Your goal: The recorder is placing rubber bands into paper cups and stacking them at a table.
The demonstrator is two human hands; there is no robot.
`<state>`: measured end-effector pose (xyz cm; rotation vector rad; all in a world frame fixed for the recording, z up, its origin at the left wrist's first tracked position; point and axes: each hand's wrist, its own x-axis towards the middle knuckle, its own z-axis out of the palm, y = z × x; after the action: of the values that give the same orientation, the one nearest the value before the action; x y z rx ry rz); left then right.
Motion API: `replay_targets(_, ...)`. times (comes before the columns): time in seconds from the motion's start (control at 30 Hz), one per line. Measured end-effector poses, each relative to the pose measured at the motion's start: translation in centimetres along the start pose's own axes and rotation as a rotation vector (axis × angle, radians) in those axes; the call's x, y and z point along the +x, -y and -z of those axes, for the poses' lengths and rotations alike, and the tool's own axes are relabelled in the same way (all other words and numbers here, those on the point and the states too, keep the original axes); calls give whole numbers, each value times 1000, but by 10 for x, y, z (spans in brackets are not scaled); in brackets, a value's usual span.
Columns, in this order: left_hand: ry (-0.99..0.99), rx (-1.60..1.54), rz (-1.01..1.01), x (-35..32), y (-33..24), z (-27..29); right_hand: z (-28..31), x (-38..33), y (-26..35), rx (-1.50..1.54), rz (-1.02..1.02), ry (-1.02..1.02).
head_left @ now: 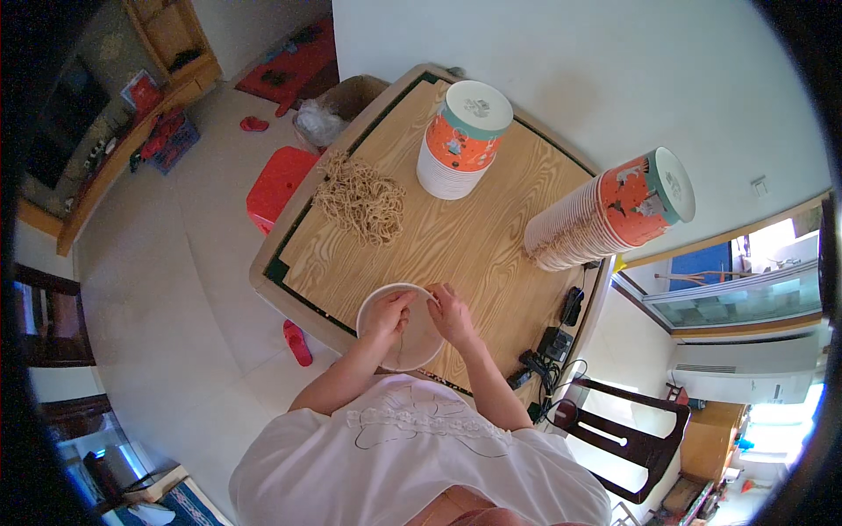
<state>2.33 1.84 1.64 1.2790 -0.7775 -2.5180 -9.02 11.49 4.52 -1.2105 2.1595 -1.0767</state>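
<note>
At the near edge of the wooden table [474, 237], I saw both hands working at a white paper bowl [419, 346]. The left hand [388, 313] reached inside it, fingers curled, though I couldn't tell on what. The right hand [451, 314] pinched the bowl's rim. A heap of dry noodles [361, 203] and two stacks of orange cups [459, 145] sat farther back.

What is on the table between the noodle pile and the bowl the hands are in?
Nothing: in the head view, only bare wooden table lies between the noodle pile and the bowl.
</note>
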Motion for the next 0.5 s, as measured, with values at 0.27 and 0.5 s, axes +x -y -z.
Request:
replay_targets(0.27, -8, -28, 5, 7, 6, 6, -2, 1, 6, -6, 5, -7)
replay_targets(0.5, -17, 33, 3, 3, 5, 5, -3, 0, 6, -31, 6, -4)
